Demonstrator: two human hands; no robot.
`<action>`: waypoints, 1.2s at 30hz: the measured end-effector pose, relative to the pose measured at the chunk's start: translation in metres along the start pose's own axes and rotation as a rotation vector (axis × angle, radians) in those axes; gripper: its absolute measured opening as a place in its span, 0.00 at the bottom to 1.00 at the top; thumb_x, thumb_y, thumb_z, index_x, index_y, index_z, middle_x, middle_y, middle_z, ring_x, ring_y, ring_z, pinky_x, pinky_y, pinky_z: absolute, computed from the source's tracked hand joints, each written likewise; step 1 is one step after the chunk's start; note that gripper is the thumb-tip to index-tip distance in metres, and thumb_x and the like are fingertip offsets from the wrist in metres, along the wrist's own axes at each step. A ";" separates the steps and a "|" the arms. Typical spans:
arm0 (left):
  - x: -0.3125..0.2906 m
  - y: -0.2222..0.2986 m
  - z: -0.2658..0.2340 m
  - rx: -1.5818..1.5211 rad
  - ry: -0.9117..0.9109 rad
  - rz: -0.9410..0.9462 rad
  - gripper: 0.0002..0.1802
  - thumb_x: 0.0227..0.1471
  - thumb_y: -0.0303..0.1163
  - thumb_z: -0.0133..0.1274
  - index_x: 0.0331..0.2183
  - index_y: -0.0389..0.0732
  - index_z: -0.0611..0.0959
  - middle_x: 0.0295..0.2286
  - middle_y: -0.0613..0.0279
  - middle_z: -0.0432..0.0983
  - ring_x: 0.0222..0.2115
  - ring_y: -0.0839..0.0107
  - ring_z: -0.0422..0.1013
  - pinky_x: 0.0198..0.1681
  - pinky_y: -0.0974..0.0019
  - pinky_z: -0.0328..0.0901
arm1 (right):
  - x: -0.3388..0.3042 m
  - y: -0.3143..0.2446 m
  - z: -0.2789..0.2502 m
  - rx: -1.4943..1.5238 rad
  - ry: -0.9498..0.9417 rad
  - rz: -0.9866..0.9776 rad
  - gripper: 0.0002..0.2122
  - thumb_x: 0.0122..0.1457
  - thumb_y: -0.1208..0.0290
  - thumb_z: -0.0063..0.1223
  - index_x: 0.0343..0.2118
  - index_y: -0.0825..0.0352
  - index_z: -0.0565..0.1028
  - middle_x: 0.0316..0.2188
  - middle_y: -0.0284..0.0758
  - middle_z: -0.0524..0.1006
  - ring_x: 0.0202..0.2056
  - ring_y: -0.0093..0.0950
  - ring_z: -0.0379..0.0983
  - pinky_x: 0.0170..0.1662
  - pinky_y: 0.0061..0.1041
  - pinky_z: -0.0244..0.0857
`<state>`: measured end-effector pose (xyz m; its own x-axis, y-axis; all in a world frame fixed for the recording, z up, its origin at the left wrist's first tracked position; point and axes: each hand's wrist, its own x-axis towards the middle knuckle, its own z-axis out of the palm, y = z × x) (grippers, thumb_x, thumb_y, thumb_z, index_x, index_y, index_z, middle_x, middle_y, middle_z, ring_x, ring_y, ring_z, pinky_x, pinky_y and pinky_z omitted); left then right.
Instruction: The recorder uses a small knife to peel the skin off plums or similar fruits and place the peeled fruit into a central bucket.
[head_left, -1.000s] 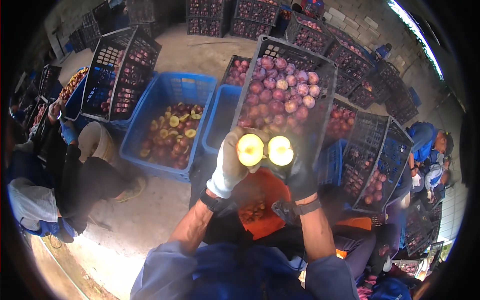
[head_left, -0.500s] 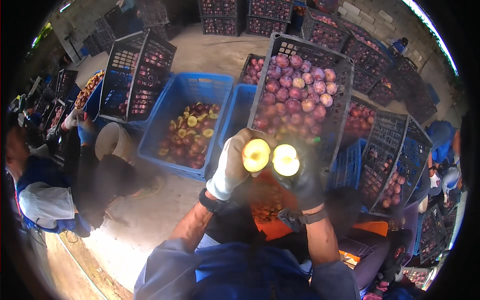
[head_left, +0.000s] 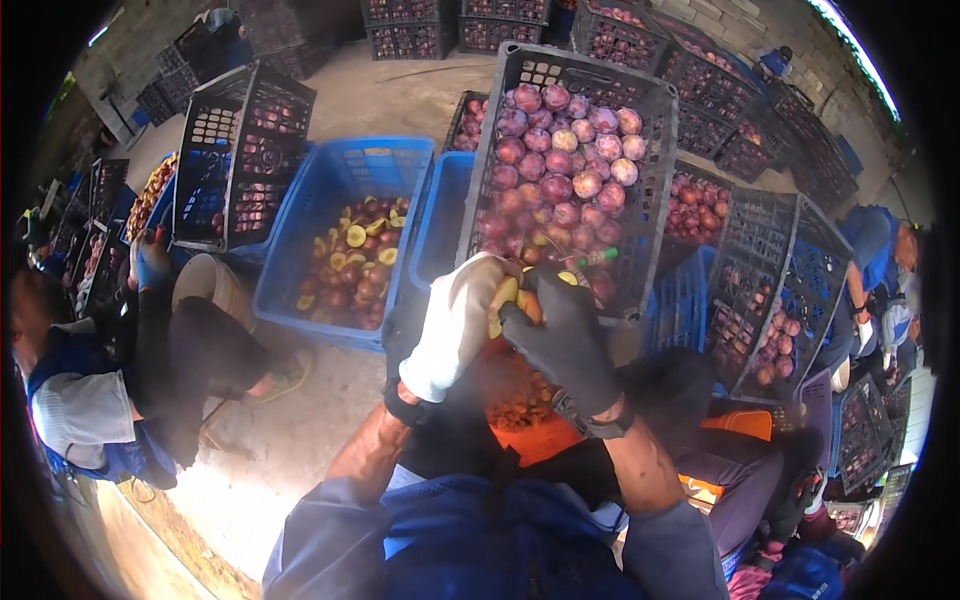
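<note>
My left hand (head_left: 462, 318), in a white glove, is closed around a cut plum half (head_left: 503, 300) with yellow flesh. Against it, my black-gloved right hand (head_left: 562, 335) presses its thumb and fingers on another yellow-orange plum piece (head_left: 530, 306). A small green-ended tool (head_left: 597, 257) sticks out past the right fingers; the rest of it is hidden. Just beyond both hands, a tilted black crate (head_left: 655, 235) holds whole purple-red plums (head_left: 556, 187). Below them, between my knees, an orange bucket (head_left: 540, 440) contains small brown bits (head_left: 520, 402).
Left of my hands stands a blue crate (head_left: 285, 270) of cut plums, with a second blue crate (head_left: 432, 215) beside it. Black crates (head_left: 245, 150) lean at left and right. A person (head_left: 90, 400) works at far left near a white bucket (head_left: 205, 285); others are at right.
The two plum halves, held apart with their cut faces showing, are now together and turned inward. My hands have closed in on each other, and the view has shifted slightly.
</note>
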<state>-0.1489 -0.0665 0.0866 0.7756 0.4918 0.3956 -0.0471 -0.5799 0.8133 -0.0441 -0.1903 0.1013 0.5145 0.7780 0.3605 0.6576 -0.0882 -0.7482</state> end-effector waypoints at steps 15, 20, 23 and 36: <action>-0.002 -0.016 -0.013 -0.333 0.099 -0.162 0.26 0.70 0.42 0.33 0.38 0.35 0.82 0.24 0.60 0.77 0.16 0.79 0.67 0.17 0.76 0.58 | -0.106 0.113 0.006 0.778 -0.024 0.519 0.11 0.65 0.68 0.55 0.45 0.70 0.79 0.36 0.33 0.81 0.36 0.18 0.76 0.41 0.23 0.73; 0.031 -0.097 -0.099 0.386 0.216 0.000 0.19 0.68 0.35 0.43 0.53 0.34 0.78 0.35 0.55 0.81 0.36 0.66 0.77 0.41 0.62 0.71 | -0.088 0.080 -0.004 1.234 -0.164 0.611 0.29 0.72 0.45 0.36 0.52 0.71 0.76 0.43 0.35 0.81 0.39 0.25 0.80 0.45 0.25 0.75; 0.029 -0.093 -0.100 0.894 0.130 0.223 0.22 0.60 0.31 0.51 0.55 0.38 0.75 0.50 0.52 0.75 0.45 0.52 0.74 0.44 0.58 0.72 | -0.080 0.059 -0.014 1.187 -0.136 0.538 0.32 0.72 0.42 0.33 0.52 0.71 0.76 0.42 0.35 0.81 0.38 0.25 0.80 0.44 0.25 0.75; -0.038 -0.005 0.056 -0.070 -0.326 -0.051 0.34 0.54 0.35 0.63 0.60 0.36 0.73 0.53 0.52 0.76 0.52 0.66 0.74 0.56 0.67 0.67 | -0.090 0.114 0.009 0.892 -0.005 0.438 0.23 0.75 0.57 0.35 0.58 0.73 0.71 0.54 0.38 0.75 0.53 0.26 0.72 0.61 0.28 0.65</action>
<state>-0.1430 -0.1189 0.0429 0.9379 0.2793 0.2057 -0.0374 -0.5082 0.8604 -0.0208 -0.2651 -0.0214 0.6096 0.7912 -0.0487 -0.2455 0.1300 -0.9606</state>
